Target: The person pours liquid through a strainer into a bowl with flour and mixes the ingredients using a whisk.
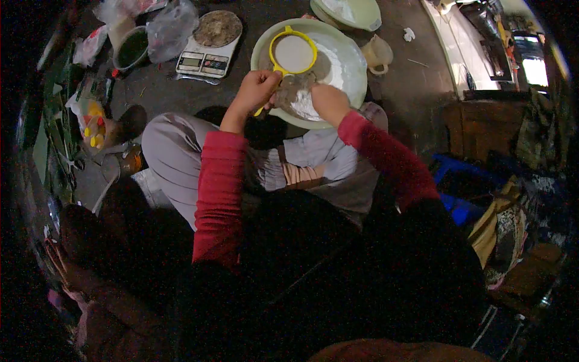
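Observation:
My left hand [256, 92] is closed round the handle of a yellow-rimmed sieve [294, 53]. The sieve's round, pale mesh lies over the far left part of a wide, pale green basin [358, 81]. White powder [330, 63] coats the inside of the basin. My right hand [330, 104] is curled at the basin's near right side, beside a greyish, crumpled-looking patch [295, 92] dusted with white. Whether its fingers grip that patch cannot be made out.
Left of the basin stands a kitchen scale [206, 59] bearing a round, brownish disc [218, 29]. Beyond are plastic bags [172, 30] and a dark-filled bowl [130, 49]. A cream jug [377, 54] and a second green vessel [356, 13] sit right and behind. Another person's hand [63, 265] shows lower left.

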